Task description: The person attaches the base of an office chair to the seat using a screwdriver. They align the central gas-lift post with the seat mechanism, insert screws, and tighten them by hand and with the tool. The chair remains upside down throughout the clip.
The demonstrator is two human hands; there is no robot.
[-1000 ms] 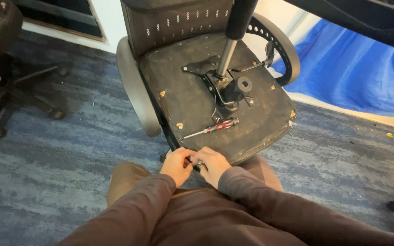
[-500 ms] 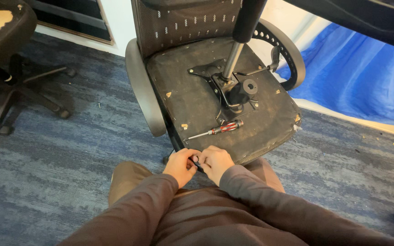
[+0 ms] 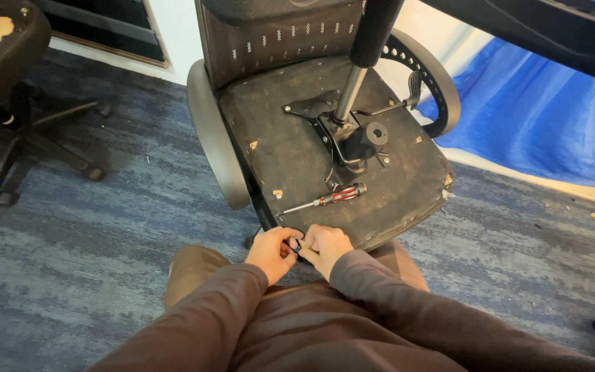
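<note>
Left hand (image 3: 270, 252) and right hand (image 3: 325, 247) pressed together, fingers curled tight around a small dark part (image 3: 298, 245) between them, overturned chair seat (image 3: 297, 162) just beyond fingertips, screwdriver (image 3: 325, 199) lying near, untouched.

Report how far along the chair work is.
Done: the chair lies flipped, its underside and metal plate exposed. In hand: the left hand and right hand pinch a small dark part at the seat edge. Left: the screwdriver lies unused on the seat.

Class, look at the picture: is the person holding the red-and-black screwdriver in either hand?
No. The screwdriver lies loose on the upturned chair seat, while the left hand and right hand meet at its front edge.
</note>
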